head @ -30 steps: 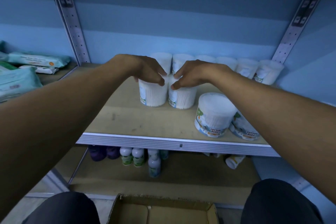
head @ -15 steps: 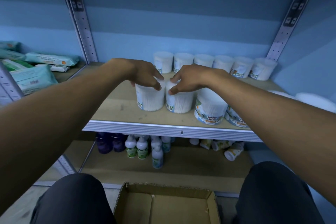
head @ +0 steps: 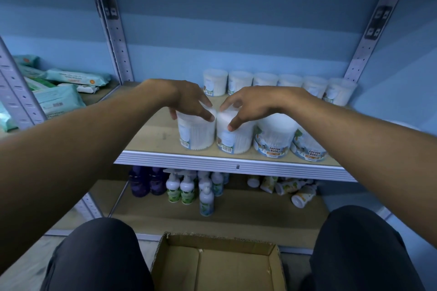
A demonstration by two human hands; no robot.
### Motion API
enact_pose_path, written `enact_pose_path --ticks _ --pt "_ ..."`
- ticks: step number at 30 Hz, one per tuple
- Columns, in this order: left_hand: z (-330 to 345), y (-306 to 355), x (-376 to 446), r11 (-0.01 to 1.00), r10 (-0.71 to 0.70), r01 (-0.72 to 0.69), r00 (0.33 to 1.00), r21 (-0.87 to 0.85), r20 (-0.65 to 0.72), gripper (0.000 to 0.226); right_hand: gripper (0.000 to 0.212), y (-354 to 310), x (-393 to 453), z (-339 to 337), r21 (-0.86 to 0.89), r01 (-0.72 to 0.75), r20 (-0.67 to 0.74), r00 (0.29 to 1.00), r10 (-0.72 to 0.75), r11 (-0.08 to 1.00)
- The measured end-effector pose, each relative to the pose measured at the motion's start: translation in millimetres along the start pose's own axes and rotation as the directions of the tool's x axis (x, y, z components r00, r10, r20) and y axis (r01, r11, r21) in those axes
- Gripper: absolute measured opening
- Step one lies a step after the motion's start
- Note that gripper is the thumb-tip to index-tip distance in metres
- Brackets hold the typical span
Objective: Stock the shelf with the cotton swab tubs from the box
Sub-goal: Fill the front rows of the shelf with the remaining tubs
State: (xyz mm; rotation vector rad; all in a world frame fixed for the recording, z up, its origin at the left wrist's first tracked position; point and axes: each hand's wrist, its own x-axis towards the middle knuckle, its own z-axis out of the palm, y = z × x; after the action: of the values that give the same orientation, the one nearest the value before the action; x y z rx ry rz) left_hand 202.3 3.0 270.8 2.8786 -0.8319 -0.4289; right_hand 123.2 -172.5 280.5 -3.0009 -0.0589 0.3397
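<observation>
Two clear cotton swab tubs stand side by side at the front edge of the wooden shelf (head: 146, 139). My left hand (head: 189, 101) grips the lid of the left tub (head: 196, 134) from above with curled fingers. My right hand (head: 250, 106) grips the top of the right tub (head: 233, 139) the same way. Two more front tubs (head: 274, 139) labelled "Cotton Buds" stand to their right, partly behind my right forearm. A back row of several tubs (head: 264, 80) lines the rear wall. The cardboard box (head: 212, 264) sits open between my knees, and no tubs show in it.
Wipe packs (head: 59, 99) lie on the neighbouring shelf to the left, past a metal upright (head: 111, 30). Bottles (head: 186, 186) stand on the lower shelf, with several small ones (head: 290, 189) tipped over at the right. The shelf's left half is bare wood.
Both hands have drawn their two tubs from mid-shelf forward to the front edge, in line with the two tubs on the right. My view has pulled back and dropped a little.
</observation>
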Motion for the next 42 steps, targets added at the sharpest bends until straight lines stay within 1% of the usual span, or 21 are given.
enact_pose_path --ticks 4,7,10,12,14,18,22,26,30,35,38,40,42 --pt "2.7 -1.6 0.5 1.000 -0.001 0.001 1.000 0.007 -0.026 0.067 0.066 1.8 1.2 0.3 0.061 0.013 0.062 0.998 -0.017 0.998" --pt "2.0 -4.1 4.1 0.998 -0.002 0.004 0.999 0.065 -0.034 0.076 0.071 1.3 1.4 0.3 0.011 0.024 0.093 0.995 -0.025 1.000" --pt "-6.5 -6.9 2.3 0.996 0.011 -0.010 1.000 0.090 -0.010 0.082 0.079 -3.5 0.3 -3.3 -0.048 0.014 0.024 1.000 -0.013 0.999" --pt "-14.1 -7.3 -3.1 0.997 0.030 -0.031 0.999 0.072 0.024 0.081 0.078 -7.9 -0.3 -7.6 -0.103 -0.002 -0.027 1.000 0.000 0.995" --pt "-19.6 -7.7 -7.7 0.998 0.040 -0.043 0.997 0.055 0.063 0.078 0.076 -13.0 -1.5 -11.9 -0.143 -0.029 -0.034 0.999 0.024 0.989" --pt "-23.0 -8.2 -9.6 0.997 0.073 -0.072 0.988 -0.017 0.134 0.073 0.077 -23.1 1.3 -15.2 -0.254 -0.071 0.004 0.997 0.075 0.965" --pt "-22.2 -6.3 -6.9 0.995 0.091 -0.095 0.989 0.021 0.117 0.064 0.075 -28.3 9.8 -10.6 -0.289 -0.079 0.035 0.995 0.093 0.954" --pt "-21.0 -6.4 -3.6 0.994 0.103 -0.107 0.988 0.029 0.116 0.063 0.073 -27.0 14.2 -9.2 -0.280 -0.070 0.026 0.996 0.081 0.957" --pt "-19.5 -5.5 0.4 0.993 0.101 -0.106 0.990 0.049 0.101 0.062 0.079 -20.5 12.6 -8.7 -0.230 -0.049 0.002 0.999 0.050 0.972" --pt "-17.5 -3.4 6.1 0.998 0.034 -0.038 0.995 0.045 0.095 0.066 0.088 -12.7 13.2 -8.7 -0.190 -0.032 0.019 0.999 0.037 0.981" --pt "-16.3 -3.1 6.9 0.998 0.002 -0.006 0.998 0.062 0.062 0.074 0.100 -9.7 11.4 -10.6 -0.169 -0.007 0.052 0.999 0.016 0.986" --pt "-16.1 -5.0 8.4 0.998 -0.020 0.016 0.998 0.056 0.059 0.086 0.109 -8.4 8.3 -13.5 -0.134 0.003 0.074 0.997 0.007 0.991" --pt "-17.5 -7.0 9.5 0.999 -0.019 0.016 0.997 0.043 0.070 0.097 0.106 -9.3 4.0 -18.8 -0.135 -0.005 0.055 0.998 0.013 0.991"
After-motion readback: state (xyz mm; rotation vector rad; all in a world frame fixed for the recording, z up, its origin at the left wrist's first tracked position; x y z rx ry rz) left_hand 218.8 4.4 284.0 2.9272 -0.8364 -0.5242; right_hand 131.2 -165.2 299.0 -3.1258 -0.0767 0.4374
